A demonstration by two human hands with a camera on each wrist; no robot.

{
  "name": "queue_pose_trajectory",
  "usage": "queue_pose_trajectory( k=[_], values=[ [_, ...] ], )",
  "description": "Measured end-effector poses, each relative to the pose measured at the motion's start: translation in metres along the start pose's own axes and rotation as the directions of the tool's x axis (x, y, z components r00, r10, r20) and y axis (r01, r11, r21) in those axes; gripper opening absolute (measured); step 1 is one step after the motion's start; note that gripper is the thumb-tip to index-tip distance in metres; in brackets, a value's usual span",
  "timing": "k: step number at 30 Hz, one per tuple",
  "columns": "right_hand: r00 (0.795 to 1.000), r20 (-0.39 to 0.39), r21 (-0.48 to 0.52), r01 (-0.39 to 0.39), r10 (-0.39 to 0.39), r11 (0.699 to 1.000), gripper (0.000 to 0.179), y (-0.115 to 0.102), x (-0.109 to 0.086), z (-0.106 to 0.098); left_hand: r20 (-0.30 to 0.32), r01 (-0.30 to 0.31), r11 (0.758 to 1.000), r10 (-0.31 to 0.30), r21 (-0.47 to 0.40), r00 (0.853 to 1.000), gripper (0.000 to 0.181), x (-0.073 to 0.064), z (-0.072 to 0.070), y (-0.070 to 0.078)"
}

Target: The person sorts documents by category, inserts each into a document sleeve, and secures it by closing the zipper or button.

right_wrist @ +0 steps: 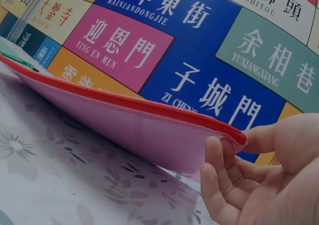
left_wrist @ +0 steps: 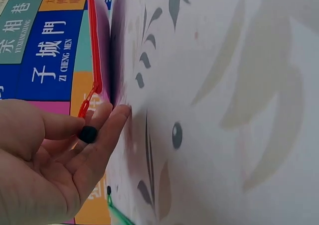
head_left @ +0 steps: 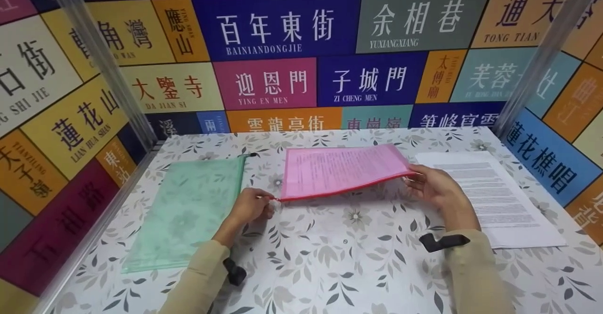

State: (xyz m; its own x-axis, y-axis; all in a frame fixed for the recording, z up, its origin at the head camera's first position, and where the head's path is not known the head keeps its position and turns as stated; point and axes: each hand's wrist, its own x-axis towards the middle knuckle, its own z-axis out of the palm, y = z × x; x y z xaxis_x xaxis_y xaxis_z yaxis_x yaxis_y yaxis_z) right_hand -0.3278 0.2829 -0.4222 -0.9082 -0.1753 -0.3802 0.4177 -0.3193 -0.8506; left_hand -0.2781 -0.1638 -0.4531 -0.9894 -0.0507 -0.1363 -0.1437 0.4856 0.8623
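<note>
A pink zip document pouch (head_left: pixel 346 170) with printed paper showing through it lies at the middle of the table, its red zip (right_wrist: pixel 124 103) along the near edge. My left hand (head_left: pixel 253 205) pinches the red zip pull (left_wrist: pixel 85 105) at the pouch's left end. At the other end, my right hand (head_left: pixel 435 186) pinches the near right corner between thumb and fingers. In the right wrist view that corner (right_wrist: pixel 239 141) is raised off the table. The zip looks closed along its length.
On the left lies a green zip pouch (head_left: pixel 183 215), its pull (head_left: pixel 253 154) at the far right corner. A stack of printed sheets (head_left: pixel 509 210) lies on the right, partly behind my right forearm. Clear posts (head_left: pixel 532 59) and a sign-covered wall (head_left: pixel 278 26) stand around the flowered tabletop (head_left: pixel 330 257).
</note>
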Motion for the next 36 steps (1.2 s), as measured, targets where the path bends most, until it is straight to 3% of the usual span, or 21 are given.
queue_pose_trajectory(
  k=[4,7,11,15,21,26,31,36],
  values=[
    [1.0,-0.026,0.005,-0.003,0.003,1.0,0.011,0.001,0.0,-0.001,-0.023,0.061,0.981,-0.066,-0.182,0.998,0.022,0.003,0.009,0.001],
    [0.999,-0.033,-0.002,0.005,-0.005,1.0,0.008,0.001,0.0,0.0,-0.049,0.096,0.961,-0.112,-0.259,0.992,0.023,0.007,0.017,0.005],
    [0.998,-0.039,-0.026,0.053,-0.054,0.998,0.011,0.003,0.001,0.0,-0.076,0.147,0.948,-0.175,-0.283,0.982,0.025,0.014,0.027,0.012],
    [0.99,-0.074,-0.029,0.116,-0.118,0.993,0.011,0.005,0.002,0.002,-0.104,0.142,0.933,-0.185,-0.33,0.977,0.026,0.022,0.035,0.019],
    [0.971,-0.171,0.026,0.172,-0.165,0.985,0.058,0.006,0.004,0.005,-0.111,0.09,0.912,-0.145,-0.4,0.983,0.028,0.032,0.044,0.026],
    [0.954,-0.233,0.041,0.201,-0.186,0.979,0.062,0.008,0.009,0.008,-0.13,0.113,0.915,-0.176,-0.388,0.976,0.028,0.041,0.048,0.03],
    [0.938,-0.237,-0.077,0.243,-0.254,0.967,0.057,0.012,0.015,0.008,-0.164,0.11,0.935,-0.174,-0.337,0.971,0.027,0.051,0.052,0.032],
    [0.922,-0.225,-0.309,0.24,-0.316,0.92,0.054,0.013,0.022,0.007,-0.21,0.058,0.952,-0.125,-0.3,0.97,0.025,0.062,0.053,0.037]
  ],
)
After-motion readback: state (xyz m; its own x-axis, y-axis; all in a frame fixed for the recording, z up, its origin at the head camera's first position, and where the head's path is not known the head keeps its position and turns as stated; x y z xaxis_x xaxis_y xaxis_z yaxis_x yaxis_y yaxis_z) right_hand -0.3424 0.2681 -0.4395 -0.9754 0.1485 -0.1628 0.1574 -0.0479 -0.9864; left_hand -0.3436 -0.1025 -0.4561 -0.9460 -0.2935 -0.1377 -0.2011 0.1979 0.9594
